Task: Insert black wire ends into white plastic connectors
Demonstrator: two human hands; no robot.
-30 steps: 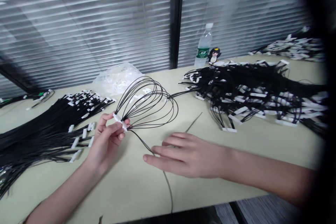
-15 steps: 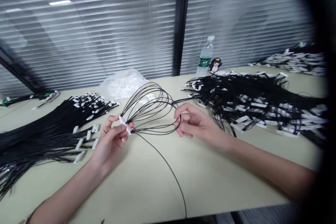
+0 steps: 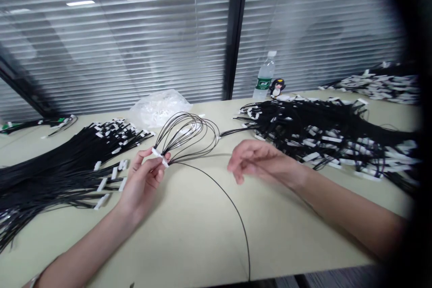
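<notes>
A cream-coloured table (image 3: 195, 220) stretches across my remote view. On its left lies a thick fan of black cables (image 3: 57, 166) with white ends; beyond it I see a smaller cable bundle (image 3: 37, 123) showing bits of green. Toward the back rests a clear plastic bag (image 3: 160, 105) of small white pieces. A green-labelled bottle (image 3: 264, 78) stands upright near the far edge (a penguin figurine (image 3: 277, 88), as best I can tell from here, sits just beside it). At right, a tangled cable heap (image 3: 320, 121) sprawls before a second white-tipped pile (image 3: 378, 86).
</notes>
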